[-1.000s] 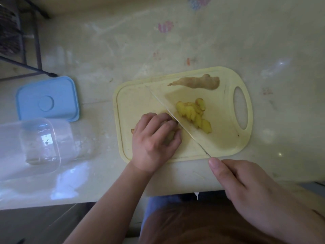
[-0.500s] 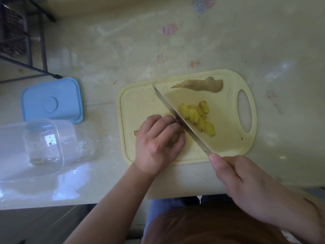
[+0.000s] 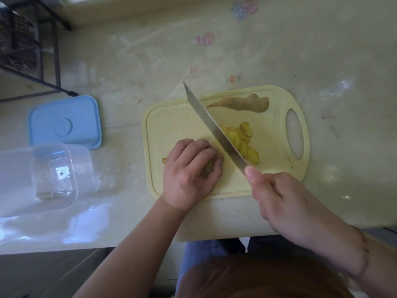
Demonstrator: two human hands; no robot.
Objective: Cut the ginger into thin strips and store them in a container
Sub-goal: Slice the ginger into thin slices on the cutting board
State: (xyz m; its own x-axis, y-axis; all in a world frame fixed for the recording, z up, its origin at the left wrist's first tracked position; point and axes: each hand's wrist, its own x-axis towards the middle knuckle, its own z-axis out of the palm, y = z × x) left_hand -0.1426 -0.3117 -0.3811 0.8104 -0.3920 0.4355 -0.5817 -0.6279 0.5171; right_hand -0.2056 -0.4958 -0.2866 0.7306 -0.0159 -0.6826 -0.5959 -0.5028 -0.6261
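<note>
On the pale yellow cutting board (image 3: 171, 117), my left hand (image 3: 190, 171) curls over a piece of ginger, mostly hidden; only its brown tip (image 3: 164, 160) shows at the left. My right hand (image 3: 277, 196) grips the handle of a knife (image 3: 212, 127); the blade runs diagonally from the board's far edge down to my thumb, just right of my left fingers. Several yellow ginger slices (image 3: 242, 140) lie right of the blade. An unpeeled ginger piece (image 3: 242, 103) lies at the board's far side. A clear container (image 3: 43, 175) stands at the left.
A blue lid (image 3: 66, 121) lies on the table behind the clear container. The table's front edge runs just below the board. A dark metal rack (image 3: 25, 48) stands at the far left. The board's handle hole (image 3: 294, 134) is at its right end.
The knife blade has lifted and tilted, its tip now past the board's far edge. My left hand has stayed on the ginger.
</note>
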